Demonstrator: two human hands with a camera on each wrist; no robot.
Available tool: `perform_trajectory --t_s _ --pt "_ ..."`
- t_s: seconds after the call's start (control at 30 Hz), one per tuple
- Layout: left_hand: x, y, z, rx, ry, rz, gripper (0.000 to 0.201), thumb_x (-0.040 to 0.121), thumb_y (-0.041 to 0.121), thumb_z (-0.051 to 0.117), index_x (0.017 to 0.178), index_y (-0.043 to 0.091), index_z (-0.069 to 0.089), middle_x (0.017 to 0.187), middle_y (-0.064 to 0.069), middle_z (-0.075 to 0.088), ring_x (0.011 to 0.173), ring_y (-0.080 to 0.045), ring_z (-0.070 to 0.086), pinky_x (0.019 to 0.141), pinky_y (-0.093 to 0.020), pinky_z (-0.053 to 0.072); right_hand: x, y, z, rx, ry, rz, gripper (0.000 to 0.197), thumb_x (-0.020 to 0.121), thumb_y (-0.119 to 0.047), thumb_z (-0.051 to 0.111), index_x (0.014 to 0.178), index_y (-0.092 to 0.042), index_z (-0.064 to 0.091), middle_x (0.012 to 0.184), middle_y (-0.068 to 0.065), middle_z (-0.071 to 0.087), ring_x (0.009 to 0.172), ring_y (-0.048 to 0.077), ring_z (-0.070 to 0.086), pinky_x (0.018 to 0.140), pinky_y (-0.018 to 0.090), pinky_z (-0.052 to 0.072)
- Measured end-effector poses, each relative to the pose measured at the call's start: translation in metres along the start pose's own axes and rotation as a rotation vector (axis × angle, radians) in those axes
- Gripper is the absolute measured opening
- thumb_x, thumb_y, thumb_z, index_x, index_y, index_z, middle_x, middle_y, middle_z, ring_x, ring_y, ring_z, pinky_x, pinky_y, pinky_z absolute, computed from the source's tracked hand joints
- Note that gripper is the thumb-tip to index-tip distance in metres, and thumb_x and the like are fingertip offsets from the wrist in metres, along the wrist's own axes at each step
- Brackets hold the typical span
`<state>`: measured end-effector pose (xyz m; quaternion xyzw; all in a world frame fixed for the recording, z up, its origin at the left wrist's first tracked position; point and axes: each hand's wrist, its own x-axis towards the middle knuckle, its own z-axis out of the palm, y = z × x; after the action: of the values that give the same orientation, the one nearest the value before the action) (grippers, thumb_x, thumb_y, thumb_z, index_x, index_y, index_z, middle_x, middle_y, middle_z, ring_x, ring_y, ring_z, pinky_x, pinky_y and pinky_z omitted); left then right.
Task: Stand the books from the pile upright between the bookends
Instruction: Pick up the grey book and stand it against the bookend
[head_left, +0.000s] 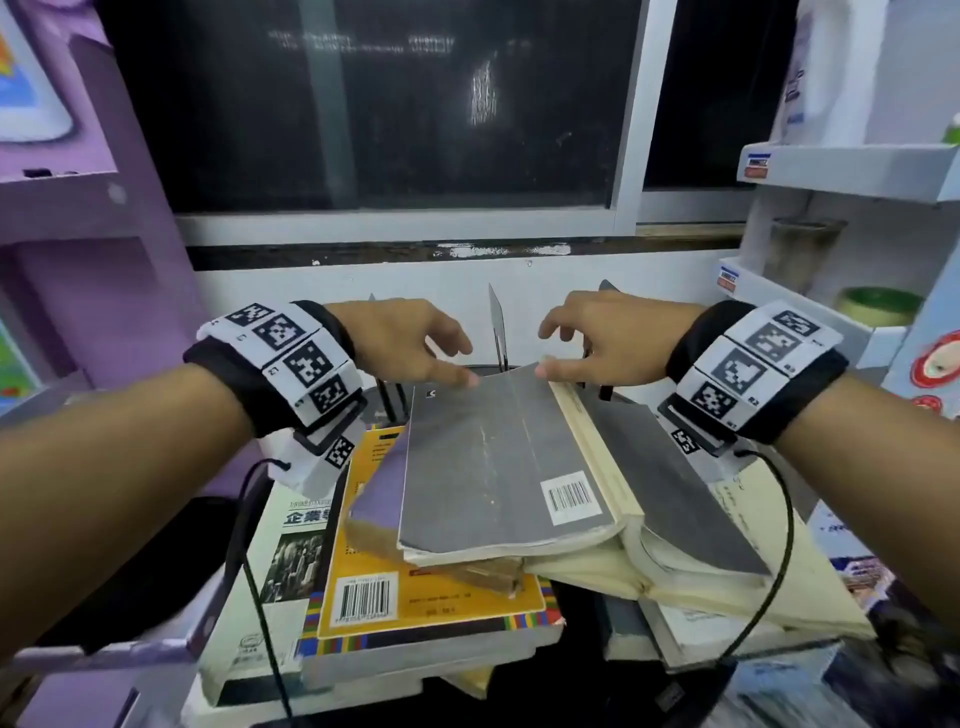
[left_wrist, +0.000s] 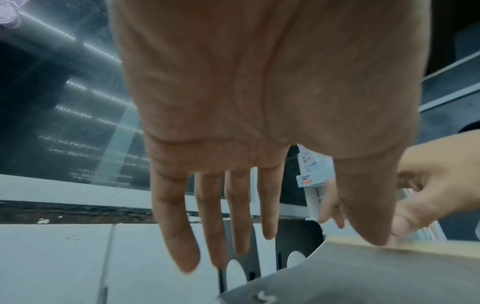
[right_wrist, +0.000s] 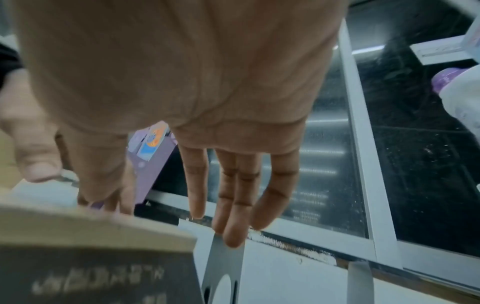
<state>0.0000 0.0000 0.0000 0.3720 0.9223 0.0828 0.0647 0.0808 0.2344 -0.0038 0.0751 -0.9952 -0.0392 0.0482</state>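
Note:
A pile of books lies flat in front of me, topped by a grey book (head_left: 498, 457) with a barcode label. Under it are a purple-covered book (head_left: 374, 499), a yellow book (head_left: 415, 597) and a splayed cream book (head_left: 675, 545). My left hand (head_left: 462, 364) and right hand (head_left: 545, 351) hover over the grey book's far edge. Each thumb touches that edge, and the fingers hang straight beyond it, holding nothing. In the left wrist view the thumb tip rests on the grey book (left_wrist: 363, 277). Dark metal bookends (head_left: 496, 322) stand upright just behind the pile, against the white wall.
A dark window fills the wall behind. White shelves (head_left: 831, 171) with jars and bottles stand close on the right, and a purple shelf unit (head_left: 78, 208) on the left. A white book (head_left: 291, 545) lies at the pile's left. Black cables hang from both wrists.

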Motion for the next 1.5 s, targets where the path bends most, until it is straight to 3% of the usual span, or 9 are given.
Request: perform_trajectory --t_s 0.17,0.3,0.47,0.7,0.93,1.1,1.2,1.37,1.5 --pt "-0.003 -0.004 0.001 0.104 -0.215 -0.09 0.069 0.082 0.068 0.06 0.14 0.033 0.049 0.135 0.015 0.056 0.114 -0.012 0.059 0.105 -0.029 0.042 0.004 -0.001 0.007 0.002 -0.199 0.075 0.07 0.085 -0.078 0.045 0.133 -0.028 0.049 0.088 -0.01 0.056 0.084 0.011 0.053 0.083 0.033 0.046" --pt "-0.001 -0.001 0.005 0.083 -0.294 -0.103 0.072 0.085 0.062 0.063 0.145 0.029 0.043 0.135 0.009 0.053 0.088 -0.008 0.067 0.09 -0.024 0.048 0.01 -0.002 0.013 0.081 -0.242 0.118 0.067 0.083 -0.077 0.048 0.128 -0.028 0.049 0.076 -0.001 0.07 0.076 0.018 0.07 0.082 0.035 0.056" --pt "-0.001 0.0 0.011 0.135 -0.253 -0.053 0.073 0.083 0.064 0.063 0.144 0.025 0.048 0.136 0.008 0.056 0.118 -0.019 0.06 0.104 -0.03 0.043 0.011 -0.013 0.022 0.152 -0.226 0.152 0.06 0.086 -0.069 0.056 0.123 -0.021 0.05 0.074 0.003 0.07 0.057 0.014 0.064 0.063 0.028 0.052" --pt "-0.002 -0.004 0.017 0.107 -0.217 -0.024 0.076 0.08 0.065 0.066 0.143 0.026 0.049 0.121 0.016 0.053 0.104 -0.014 0.059 0.097 -0.027 0.043 0.01 -0.017 0.021 0.28 -0.205 0.172 0.059 0.08 -0.061 0.071 0.117 -0.02 0.051 0.08 0.004 0.073 0.059 0.018 0.071 0.062 0.034 0.06" --pt "-0.005 -0.007 0.018 0.037 -0.14 -0.018 0.074 0.08 0.06 0.07 0.143 0.029 0.048 0.087 0.031 0.047 0.091 -0.007 0.053 0.087 -0.02 0.038 0.001 -0.023 0.004 0.354 -0.059 0.205 0.045 0.08 -0.041 0.08 0.112 -0.017 0.058 0.087 0.008 0.071 0.059 0.023 0.071 0.066 0.044 0.062" --pt "-0.011 -0.008 0.008 -0.065 -0.073 0.058 0.076 0.08 0.054 0.074 0.144 0.026 0.045 0.138 0.013 0.053 0.102 -0.009 0.063 0.069 -0.011 0.045 -0.011 -0.029 -0.028 0.404 0.092 0.186 0.043 0.082 -0.029 0.079 0.118 -0.019 0.057 0.099 0.008 0.067 0.048 0.017 0.068 0.052 0.032 0.06" --pt "-0.017 -0.005 -0.004 -0.041 0.035 0.119 0.077 0.077 0.057 0.075 0.142 0.031 0.045 0.134 0.013 0.055 0.088 0.004 0.058 0.086 -0.022 0.046 -0.017 -0.034 -0.049 0.476 0.22 0.139 0.045 0.082 -0.023 0.08 0.119 -0.02 0.055 0.098 0.008 0.064 0.042 0.012 0.065 0.041 0.023 0.051" --pt "-0.022 -0.007 -0.032 -0.069 0.233 0.149 0.084 0.07 0.057 0.081 0.141 0.033 0.045 0.129 0.012 0.057 0.098 -0.01 0.061 0.094 -0.031 0.051 -0.024 -0.042 -0.075 0.52 0.445 0.038 0.042 0.079 -0.024 0.083 0.111 -0.022 0.055 0.094 0.007 0.062 0.057 0.018 0.068 0.045 0.03 0.057" --pt "-0.028 -0.01 -0.053 -0.077 0.4 0.171 0.084 0.07 0.046 0.086 0.142 0.036 0.044 0.126 0.016 0.054 0.089 0.0 0.055 0.083 -0.022 0.043 -0.026 -0.049 -0.075 0.525 0.626 -0.034 0.044 0.08 -0.025 0.082 0.11 -0.021 0.05 0.091 0.007 0.061 0.068 0.02 0.065 0.051 0.036 0.06"
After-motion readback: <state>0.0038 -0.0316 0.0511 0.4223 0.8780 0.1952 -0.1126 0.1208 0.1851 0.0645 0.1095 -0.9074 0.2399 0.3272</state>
